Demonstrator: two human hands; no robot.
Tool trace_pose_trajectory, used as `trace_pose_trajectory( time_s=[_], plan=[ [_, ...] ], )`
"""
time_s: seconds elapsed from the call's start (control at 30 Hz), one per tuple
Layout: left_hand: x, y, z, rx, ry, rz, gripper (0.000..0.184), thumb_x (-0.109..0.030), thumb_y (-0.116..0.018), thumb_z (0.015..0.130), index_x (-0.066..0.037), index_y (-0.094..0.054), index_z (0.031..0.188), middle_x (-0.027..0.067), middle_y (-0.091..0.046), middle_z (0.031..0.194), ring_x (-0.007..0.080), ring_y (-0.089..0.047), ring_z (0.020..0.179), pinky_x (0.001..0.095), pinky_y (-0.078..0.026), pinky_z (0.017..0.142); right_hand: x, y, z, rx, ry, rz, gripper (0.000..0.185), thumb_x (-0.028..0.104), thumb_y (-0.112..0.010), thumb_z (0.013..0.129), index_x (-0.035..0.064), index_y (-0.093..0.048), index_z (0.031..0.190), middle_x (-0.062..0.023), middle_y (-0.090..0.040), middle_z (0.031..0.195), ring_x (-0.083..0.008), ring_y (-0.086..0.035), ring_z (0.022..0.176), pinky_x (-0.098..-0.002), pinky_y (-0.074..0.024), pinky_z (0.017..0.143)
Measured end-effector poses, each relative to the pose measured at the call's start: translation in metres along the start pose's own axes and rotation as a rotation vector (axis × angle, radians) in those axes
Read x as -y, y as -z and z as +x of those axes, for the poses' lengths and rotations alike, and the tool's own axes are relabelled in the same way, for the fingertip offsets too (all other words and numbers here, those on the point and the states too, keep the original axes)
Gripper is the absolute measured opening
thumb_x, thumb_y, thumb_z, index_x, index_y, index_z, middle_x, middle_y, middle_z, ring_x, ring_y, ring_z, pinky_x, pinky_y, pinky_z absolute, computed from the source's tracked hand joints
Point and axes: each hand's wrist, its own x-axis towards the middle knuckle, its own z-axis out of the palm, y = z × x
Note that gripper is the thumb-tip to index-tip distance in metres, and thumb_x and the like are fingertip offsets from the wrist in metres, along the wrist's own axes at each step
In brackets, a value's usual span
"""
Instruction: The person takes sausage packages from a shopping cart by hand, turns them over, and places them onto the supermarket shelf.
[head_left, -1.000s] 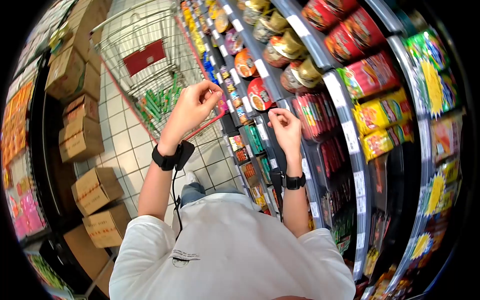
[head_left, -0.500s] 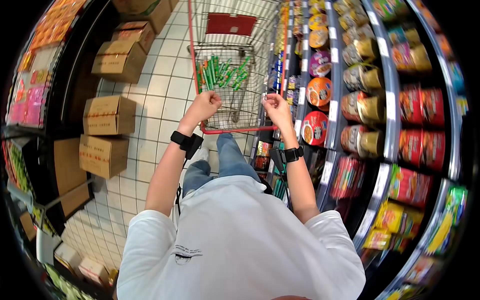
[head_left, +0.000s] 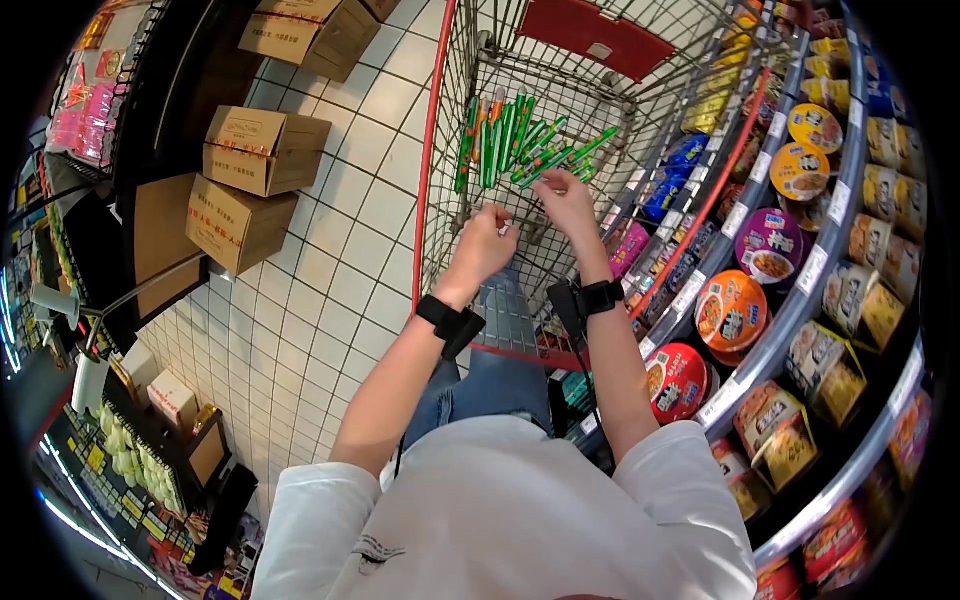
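Observation:
Both my hands are inside the shopping cart [head_left: 433, 130], above several slim green packs [head_left: 521, 125] lying loose on its wire floor. My left hand [head_left: 487, 242] is nearer to me, its fingers curled loosely with nothing visible in them. Further in, my right hand [head_left: 567, 203] has its fingers bent together, the tips overlapping the near end of one green pack. Whether they grip it is hidden. A black strap with a small box is on each wrist.
Shelves of instant noodle bowls [head_left: 731, 311] and packets run close along the cart's right side. On the left, cardboard boxes [head_left: 238, 222] sit on the tiled floor [head_left: 322, 262] beside a dark display stand. A red panel [head_left: 597, 38] marks the cart's far part.
My view has turned and the cart appears larger and further right. My hands have come closer together and moved from the near rim into the cart, the right one to the green packs.

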Motion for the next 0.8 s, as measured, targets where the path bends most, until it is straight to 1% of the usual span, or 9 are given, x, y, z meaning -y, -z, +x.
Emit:
trace_pose_trajectory(
  time_s=[0.07, 0.13, 0.17, 0.23, 0.33, 0.4, 0.6, 0.73, 0.8],
  plan=[
    [0.014, -0.016, 0.026, -0.002, 0.052, -0.001, 0.032, -0.016, -0.064, 0.084, 0.004, -0.058, 0.108, 0.016, -0.066, 0.095, 0.024, -0.066, 0.082, 0.034, -0.052, 0.075, -0.012, -0.01, 0.033, 0.068, -0.081, 0.075, 0.04, 0.027, -0.067, 0.085, 0.0014, -0.062, 0.116, -0.0121, -0.068, 0.1, -0.0249, -0.066, 0.09, -0.0386, -0.0524, 0.076],
    [0.028, -0.029, 0.049, -0.077, 0.136, -0.017, 0.035, -0.016, -0.064, 0.084, 0.005, -0.056, 0.111, 0.0172, -0.065, 0.102, 0.0254, -0.066, 0.086, 0.0348, -0.052, 0.077, -0.018, -0.026, 0.063, 0.075, -0.093, 0.085, 0.039, 0.025, -0.067, 0.085, -0.0002, -0.062, 0.114, -0.0116, -0.069, 0.093, -0.0222, -0.068, 0.085, -0.035, -0.053, 0.07],
    [0.036, -0.035, 0.061, -0.086, 0.199, -0.087, 0.035, -0.013, -0.063, 0.083, 0.006, -0.054, 0.111, 0.0259, -0.06, 0.106, 0.0386, -0.059, 0.102, 0.042, -0.047, 0.089, -0.023, -0.034, 0.078, 0.098, -0.136, 0.196, 0.038, 0.023, -0.067, 0.085, -0.0013, -0.062, 0.114, -0.0113, -0.068, 0.091, -0.0199, -0.067, 0.08, -0.0324, -0.0524, 0.066],
    [0.054, -0.047, 0.078, -0.122, 0.237, -0.082, 0.037, -0.013, -0.063, 0.083, 0.006, -0.052, 0.113, 0.0266, -0.058, 0.108, 0.0387, -0.058, 0.103, 0.0422, -0.046, 0.09, -0.021, -0.05, 0.101, 0.102, -0.203, 0.376, 0.036, 0.019, -0.066, 0.086, -0.0031, -0.062, 0.114, -0.0093, -0.067, 0.084, -0.0136, -0.065, 0.069, -0.026, -0.0492, 0.056],
    [0.081, -0.058, 0.105, -0.147, 0.292, -0.047, 0.043, -0.012, -0.061, 0.084, 0.009, -0.047, 0.118, 0.0288, -0.056, 0.113, 0.0401, -0.056, 0.106, 0.0433, -0.045, 0.092, -0.028, -0.068, 0.14, 0.275, -0.177, 0.345, 0.043, 0.021, -0.064, 0.089, -0.0038, -0.055, 0.123, -0.0074, -0.066, 0.088, -0.0115, -0.062, 0.074, -0.0264, -0.052, 0.061],
    [0.095, -0.067, 0.123, -0.255, 0.239, 0.04, 0.043, -0.015, -0.062, 0.085, 0.006, -0.048, 0.12, 0.0233, -0.062, 0.113, 0.0327, -0.063, 0.105, 0.0391, -0.049, 0.09, -0.043, -0.088, 0.17, 0.285, -0.132, 0.29, 0.046, 0.021, -0.064, 0.089, -0.0036, -0.052, 0.127, -0.0071, -0.066, 0.086, -0.0115, -0.062, 0.077, -0.0264, -0.0517, 0.063],
    [0.109, -0.078, 0.164, -0.255, 0.424, -0.102, 0.054, -0.024, -0.057, 0.09, 0.007, -0.041, 0.132, 0.0277, -0.052, 0.13, 0.0349, -0.052, 0.123, 0.0383, -0.039, 0.103, -0.047, -0.127, 0.232, 0.352, -0.019, 0.236, 0.055, 0.021, -0.065, 0.083, -0.0041, -0.05, 0.13, -0.0144, -0.069, 0.094, -0.0185, -0.066, 0.076, -0.0302, -0.052, 0.066],
    [0.132, -0.084, 0.177, -0.255, 0.425, -0.063, 0.065, -0.031, -0.053, 0.094, 0.007, -0.031, 0.142, 0.0281, -0.043, 0.139, 0.0357, -0.044, 0.13, 0.0382, -0.034, 0.107, -0.043, -0.133, 0.263, 0.488, -0.103, 0.332, 0.063, 0.013, -0.062, 0.082, -0.0048, -0.039, 0.138, -0.0112, -0.066, 0.086, -0.0162, -0.067, 0.071, -0.0275, -0.0531, 0.057],
    [0.14, -0.088, 0.179, -0.24, 0.407, -0.112, 0.063, -0.029, -0.051, 0.095, 0.008, -0.03, 0.142, 0.0278, -0.042, 0.139, 0.035, -0.044, 0.129, 0.0375, -0.033, 0.107, -0.047, -0.135, 0.273, 0.522, -0.122, 0.251, 0.069, 0.016, -0.061, 0.086, 0.0007, -0.031, 0.145, -0.0099, -0.067, 0.094, -0.0144, -0.064, 0.073, -0.0264, -0.0519, 0.06]
  ],
)
